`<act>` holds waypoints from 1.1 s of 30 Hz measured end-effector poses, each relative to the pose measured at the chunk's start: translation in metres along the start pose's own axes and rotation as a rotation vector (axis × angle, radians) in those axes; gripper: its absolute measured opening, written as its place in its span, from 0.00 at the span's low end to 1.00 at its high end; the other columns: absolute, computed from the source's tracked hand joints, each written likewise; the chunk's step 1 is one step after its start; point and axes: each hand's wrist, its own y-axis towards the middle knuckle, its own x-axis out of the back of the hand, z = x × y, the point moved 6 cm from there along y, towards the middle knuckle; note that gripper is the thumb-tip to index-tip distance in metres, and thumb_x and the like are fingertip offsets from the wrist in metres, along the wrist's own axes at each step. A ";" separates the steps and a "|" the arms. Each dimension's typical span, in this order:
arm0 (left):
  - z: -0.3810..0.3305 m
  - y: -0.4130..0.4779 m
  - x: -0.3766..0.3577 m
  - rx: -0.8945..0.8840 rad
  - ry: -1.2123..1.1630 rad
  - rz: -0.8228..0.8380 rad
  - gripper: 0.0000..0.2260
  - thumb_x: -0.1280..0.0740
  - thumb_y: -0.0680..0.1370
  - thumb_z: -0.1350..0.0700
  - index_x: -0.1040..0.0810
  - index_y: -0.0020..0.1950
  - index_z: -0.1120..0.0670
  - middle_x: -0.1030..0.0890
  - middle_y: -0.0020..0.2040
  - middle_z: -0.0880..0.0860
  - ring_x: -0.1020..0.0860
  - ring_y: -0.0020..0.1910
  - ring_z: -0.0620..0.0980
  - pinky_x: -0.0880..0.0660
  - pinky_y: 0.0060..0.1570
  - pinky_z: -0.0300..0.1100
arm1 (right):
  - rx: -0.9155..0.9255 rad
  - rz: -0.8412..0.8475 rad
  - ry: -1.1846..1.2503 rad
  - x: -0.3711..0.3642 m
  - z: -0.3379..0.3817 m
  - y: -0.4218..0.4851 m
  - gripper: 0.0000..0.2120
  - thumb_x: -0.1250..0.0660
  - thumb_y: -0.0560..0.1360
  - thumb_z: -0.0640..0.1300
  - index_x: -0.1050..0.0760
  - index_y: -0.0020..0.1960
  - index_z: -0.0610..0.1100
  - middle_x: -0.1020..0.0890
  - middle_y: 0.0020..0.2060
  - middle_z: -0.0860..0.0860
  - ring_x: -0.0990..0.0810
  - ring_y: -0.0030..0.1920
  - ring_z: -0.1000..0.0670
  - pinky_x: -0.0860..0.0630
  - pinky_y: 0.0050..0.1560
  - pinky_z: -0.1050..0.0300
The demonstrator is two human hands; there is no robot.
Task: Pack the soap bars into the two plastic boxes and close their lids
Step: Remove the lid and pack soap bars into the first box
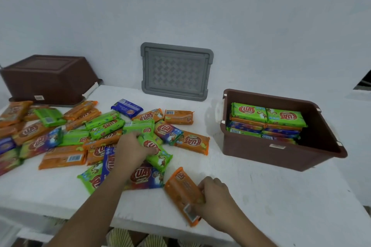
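Note:
Several wrapped soap bars (pixel 80 132) in orange, green and blue lie scattered over the left half of the white table (pixel 251 196). My left hand (pixel 131 150) grips a green soap bar (pixel 158 154) in the pile. My right hand (pixel 214 196) holds an orange soap bar (pixel 181 192) near the table's front edge. An open brown plastic box (pixel 281 154) at the right holds stacked soap bars (pixel 267 120), green ones on top. A second brown box (pixel 48 78) stands upside down at the back left.
A grey lid (pixel 175 71) leans upright against the white wall behind the table. Bare table surface lies between the pile and the open box. The table's front edge runs just below my right hand.

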 end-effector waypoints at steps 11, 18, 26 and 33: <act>-0.012 -0.004 -0.006 0.076 -0.277 0.332 0.16 0.26 0.72 0.61 0.26 0.57 0.54 0.20 0.50 0.54 0.16 0.43 0.54 0.18 0.42 0.50 | 0.113 -0.119 0.476 0.052 -0.012 -0.008 0.16 0.33 0.72 0.33 0.28 0.48 0.54 0.22 0.43 0.51 0.21 0.41 0.53 0.21 0.39 0.62; -0.063 -0.026 0.009 -0.081 -0.476 0.359 0.19 0.28 0.72 0.67 0.28 0.55 0.49 0.16 0.46 0.55 0.15 0.37 0.51 0.20 0.31 0.41 | 0.228 -0.234 0.592 0.119 -0.025 -0.023 0.16 0.32 0.74 0.35 0.26 0.43 0.57 0.21 0.44 0.49 0.18 0.44 0.51 0.17 0.40 0.54; -0.144 -0.036 0.019 -0.312 -0.607 0.394 0.14 0.29 0.73 0.65 0.24 0.50 0.48 0.15 0.44 0.60 0.16 0.40 0.60 0.19 0.41 0.55 | 0.228 -0.379 0.906 0.220 -0.066 -0.032 0.02 0.31 0.69 0.38 0.21 0.41 0.41 0.17 0.37 0.45 0.18 0.35 0.49 0.18 0.33 0.55; -0.222 -0.024 -0.052 -0.400 -0.506 0.487 0.09 0.31 0.74 0.68 0.23 0.47 0.54 0.18 0.46 0.59 0.17 0.41 0.52 0.21 0.32 0.42 | 0.010 -0.650 0.644 0.282 -0.131 -0.007 0.06 0.31 0.73 0.33 0.20 0.40 0.43 0.18 0.40 0.40 0.19 0.35 0.46 0.19 0.37 0.54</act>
